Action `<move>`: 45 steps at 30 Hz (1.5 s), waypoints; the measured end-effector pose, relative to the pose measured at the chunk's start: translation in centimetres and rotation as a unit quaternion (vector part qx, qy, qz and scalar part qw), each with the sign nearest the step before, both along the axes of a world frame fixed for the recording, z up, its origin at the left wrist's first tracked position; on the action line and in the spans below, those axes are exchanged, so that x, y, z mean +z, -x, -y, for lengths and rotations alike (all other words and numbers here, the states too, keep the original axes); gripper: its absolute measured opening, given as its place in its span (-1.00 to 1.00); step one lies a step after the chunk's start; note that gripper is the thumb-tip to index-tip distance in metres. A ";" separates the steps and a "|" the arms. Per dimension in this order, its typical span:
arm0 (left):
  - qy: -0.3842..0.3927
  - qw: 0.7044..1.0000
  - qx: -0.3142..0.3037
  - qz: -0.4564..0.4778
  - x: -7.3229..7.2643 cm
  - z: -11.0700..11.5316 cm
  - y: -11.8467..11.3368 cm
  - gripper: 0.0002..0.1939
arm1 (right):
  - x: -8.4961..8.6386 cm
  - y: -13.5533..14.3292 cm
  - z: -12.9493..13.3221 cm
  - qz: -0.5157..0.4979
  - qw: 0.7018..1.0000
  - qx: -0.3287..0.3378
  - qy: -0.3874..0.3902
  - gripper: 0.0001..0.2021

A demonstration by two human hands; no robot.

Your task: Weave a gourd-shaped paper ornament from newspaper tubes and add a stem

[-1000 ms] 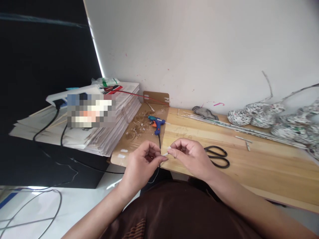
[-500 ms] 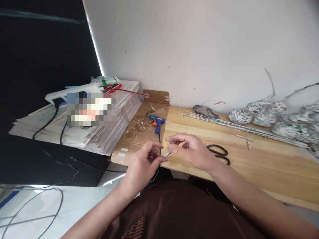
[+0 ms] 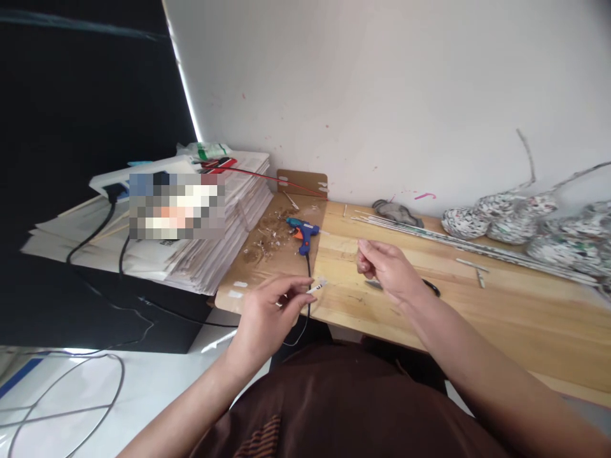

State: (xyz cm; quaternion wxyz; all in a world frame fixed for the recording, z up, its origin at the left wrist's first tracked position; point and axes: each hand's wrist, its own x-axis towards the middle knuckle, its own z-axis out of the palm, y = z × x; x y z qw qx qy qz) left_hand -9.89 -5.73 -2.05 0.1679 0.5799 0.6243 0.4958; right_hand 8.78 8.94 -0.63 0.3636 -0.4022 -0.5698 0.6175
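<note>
Between its thumb and fingers my left hand (image 3: pixel 272 312) pinches a short white rolled-paper stick (image 3: pixel 316 289) with dark print on it. The stick points to the right, over the table's front edge. My right hand (image 3: pixel 384 264) is apart from it, further right above the wooden table, its fingers curled and pressed together. Whatever those fingertips hold, if anything, is hidden. Partly covered by that hand and wrist lie black-handled scissors (image 3: pixel 431 287). Beyond my hands a blue glue gun (image 3: pixel 305 237) rests at the edge of the brown cardboard sheet (image 3: pixel 258 275).
Long paper rolls (image 3: pixel 458 245) lie along the back of the table (image 3: pixel 525 318), near woven paper balls (image 3: pixel 463 222) and a grey cloth (image 3: pixel 397 213). Short paper pieces (image 3: pixel 472 264) lie in front. At left, a stack of paper (image 3: pixel 200 267) carries a power strip (image 3: pixel 147 172) with cables.
My right hand has moved away from the paper stick to the right, its fingers closing together and now covering more of the scissors. My left hand stays nearly in place with the stick.
</note>
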 end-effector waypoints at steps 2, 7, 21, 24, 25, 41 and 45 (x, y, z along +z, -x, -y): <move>-0.039 0.998 0.007 -0.052 0.0 0.0 0.0 -0.89 | 0.1 -0.2 0.7 0.036 0.999 0.035 -0.021 -0.41; -0.104 0.978 0.023 -0.177 -0.2 0.2 -0.3 -0.78 | 1.0 0.8 4.1 0.074 0.979 0.180 0.055 -0.36; 0.001 0.999 -0.020 -0.045 0.9 0.1 -0.5 -0.87 | 1.3 0.3 5.9 0.186 0.944 0.171 -0.212 -0.82; 0.080 0.995 -0.044 0.050 1.0 -0.1 -0.4 -0.82 | 1.5 0.1 5.7 0.234 0.902 0.125 -0.340 -0.86; 0.101 0.990 -0.052 0.079 1.0 -0.1 -0.3 -0.80 | 1.5 0.1 5.6 0.237 0.893 0.112 -0.366 -0.87; 0.034 0.997 0.024 0.071 0.2 -0.1 0.1 -0.89 | -1.6 1.3 -3.1 0.275 0.908 -0.011 -0.316 -0.45; 0.058 0.993 0.031 0.103 0.3 -0.2 0.4 -0.87 | -0.8 1.2 -0.9 0.219 0.928 0.056 -0.298 -0.81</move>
